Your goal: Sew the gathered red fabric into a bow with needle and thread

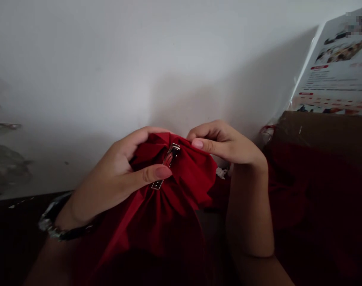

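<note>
Red cloth point(195, 174) is gathered into folds in front of me, with a shiny metal clip point(175, 149) across the gather. My left hand point(121, 171) grips the bunched cloth from the left, its thumb lying over the clip and its fingers behind the folds. At the upper right of the gather, my right hand point(225, 143) pinches the cloth's edge between thumb and curled fingers. Below the clip the cloth fans out into shadow. What lies behind the gather is hidden.
A pale wall point(109, 79) stands close ahead. On the right are a printed poster point(332, 75), a brown cardboard box point(324, 131) and more dark red cloth point(291, 190). Crumpled clear plastic point(8, 163) sits at the left edge.
</note>
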Demonstrator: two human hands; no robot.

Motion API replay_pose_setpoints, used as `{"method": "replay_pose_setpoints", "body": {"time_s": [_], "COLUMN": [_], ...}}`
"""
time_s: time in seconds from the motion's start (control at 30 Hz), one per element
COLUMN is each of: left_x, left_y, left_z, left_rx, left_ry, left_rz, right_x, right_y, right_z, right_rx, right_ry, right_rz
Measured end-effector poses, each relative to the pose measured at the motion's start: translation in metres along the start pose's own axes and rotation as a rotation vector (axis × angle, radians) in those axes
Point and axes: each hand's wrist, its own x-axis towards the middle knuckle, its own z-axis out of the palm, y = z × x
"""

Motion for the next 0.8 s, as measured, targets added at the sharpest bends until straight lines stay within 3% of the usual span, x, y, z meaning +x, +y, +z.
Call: {"method": "replay_pose_setpoints", "body": {"time_s": [0.2, 0.4, 0.6, 0.8], "left_x": [0.004, 0.004, 0.006, 0.005], "left_y": [-0.010, -0.007, -0.009, -0.018], "left_z": [0.004, 0.005, 0.007, 0.006], "left_rx": [-0.122, -0.152, -0.166, -0.204], "left_ry": [-0.086, -0.123, -0.150, -0.168], "left_rz": [-0.016, -0.116, -0.127, -0.116], "right_x": [-0.013, -0.018, -0.015, -0.013], "right_y": [0.000, 0.008, 0.009, 0.004], "right_z": [-0.010, -0.013, -0.013, -0.009], "right_rx": [0.053, 0.212, 0.144, 0.080], "right_ry": [0.056, 0.058, 0.114, 0.293], "right_rz": [-0.042, -0.107, -0.165, -0.162]}}
